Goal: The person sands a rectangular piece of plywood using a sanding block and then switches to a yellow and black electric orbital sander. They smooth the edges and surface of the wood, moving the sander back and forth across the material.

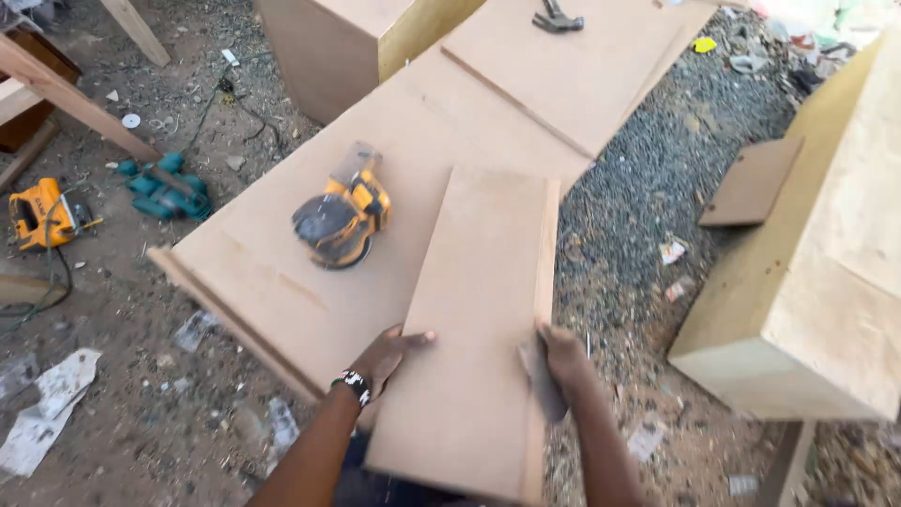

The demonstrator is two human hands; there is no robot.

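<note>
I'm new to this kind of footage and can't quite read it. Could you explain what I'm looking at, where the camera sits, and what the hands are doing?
This is one view from a camera worn on a person's head, looking down at their own two bare hands, outdoors over gravel. The left hand, with a beaded wristband, rests flat on a narrow brown fibreboard panel. The right hand presses a small dark grey piece, possibly sandpaper, against the panel's right edge. The panel lies on a larger brown board, beside a yellow and black electric sander. A hammer lies farther back.
</note>
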